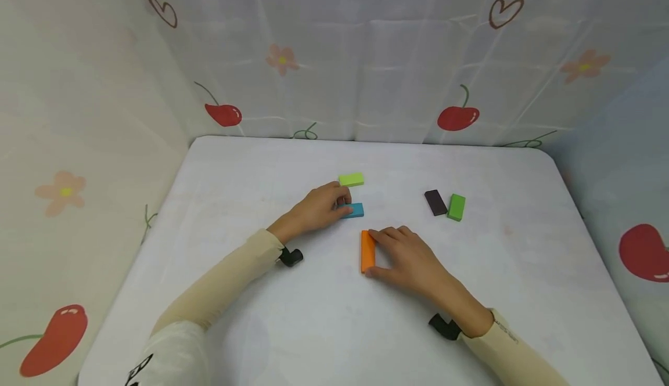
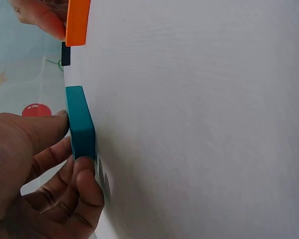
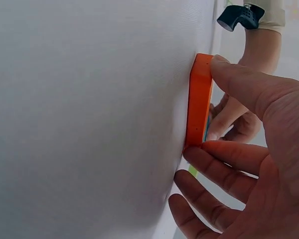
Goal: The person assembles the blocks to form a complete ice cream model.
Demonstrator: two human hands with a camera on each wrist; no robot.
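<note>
My left hand [image 1: 319, 207] pinches a small blue block [image 1: 358, 210] between thumb and fingers near the middle of the white table. In the left wrist view the thumb lies along one side of this blue block [image 2: 80, 122], and fingertips hold its near end. Closer to me and slightly right, my right hand [image 1: 413, 264] grips an orange block [image 1: 368, 252] lengthwise. In the right wrist view the thumb sits at one end of the orange block [image 3: 199, 99], with fingers at the other end. The two blocks are apart.
A lime block [image 1: 351, 179] lies just beyond the left hand. Farther right, a dark brown block [image 1: 436, 202] and a green block [image 1: 456, 207] lie side by side on the white table [image 1: 292, 339]. A patterned curtain [image 1: 355, 55] hangs behind the table's far edge.
</note>
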